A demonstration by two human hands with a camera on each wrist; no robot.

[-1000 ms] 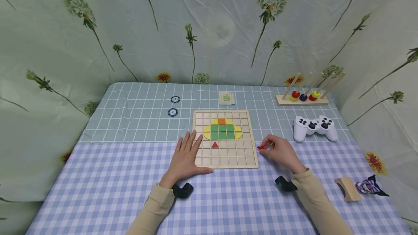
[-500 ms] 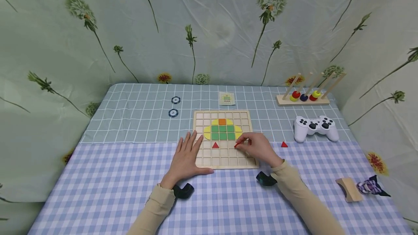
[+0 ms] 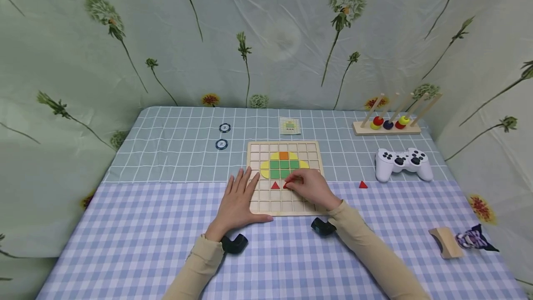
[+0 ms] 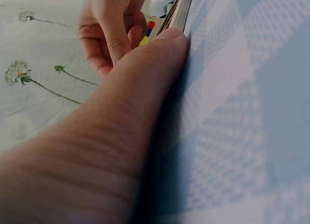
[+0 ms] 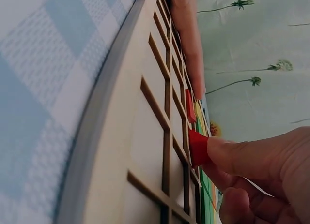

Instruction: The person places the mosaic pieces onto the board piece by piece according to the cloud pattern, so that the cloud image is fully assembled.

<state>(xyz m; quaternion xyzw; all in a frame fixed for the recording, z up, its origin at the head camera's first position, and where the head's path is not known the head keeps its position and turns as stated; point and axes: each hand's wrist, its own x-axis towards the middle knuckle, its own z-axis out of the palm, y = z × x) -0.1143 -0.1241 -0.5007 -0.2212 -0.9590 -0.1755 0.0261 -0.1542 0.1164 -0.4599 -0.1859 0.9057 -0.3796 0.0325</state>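
A wooden grid board (image 3: 310, 146) lies on the table, with yellow, green and orange tiles set in its upper rows. One red triangle (image 3: 275, 185) sits in a cell below the green tiles. My right hand (image 3: 306, 187) pinches a second red triangle (image 5: 197, 146) and holds it over the cell just right of the first. My left hand (image 3: 237, 200) lies flat with straight fingers on the board's left edge (image 4: 177, 13). A third red triangle (image 3: 363, 184) lies on the cloth to the right of the board.
A white game controller (image 3: 401, 162) and a wooden peg stand with coloured rings (image 3: 387, 124) are at the right. Two round tokens (image 3: 221, 144) and a small pattern card (image 3: 289, 126) lie behind the board. A wooden block (image 3: 445, 242) and a purple fabric piece (image 3: 472, 238) sit near the right corner.
My right hand carried a red triangle from the cloth at the board's right edge leftward over the board, beside the placed triangle. Another triangle came into view on the cloth. The left hand stayed put.
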